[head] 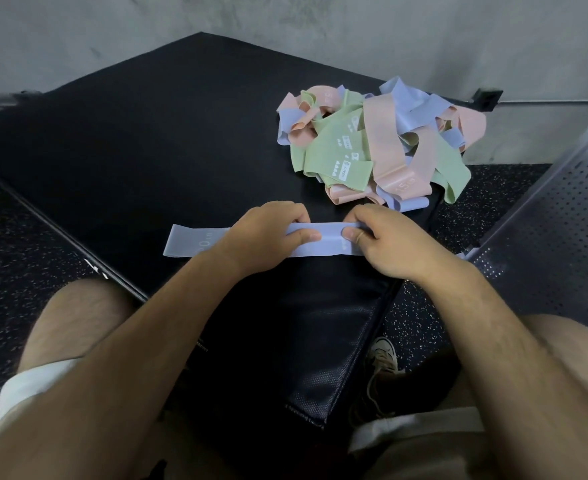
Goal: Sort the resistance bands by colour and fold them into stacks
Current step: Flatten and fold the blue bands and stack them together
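A light blue resistance band lies flat across the near part of a black padded mat. My left hand pinches the band near its middle, thumb on top. My right hand pinches its right end, fingers curled over the edge. A tangled pile of pink, green and blue bands sits on the mat's far right, just beyond my right hand.
The mat's right edge drops to speckled rubber floor. A perforated metal bench stands at the right. A grey concrete wall rises behind. My knees and a shoe are below the mat's near corner.
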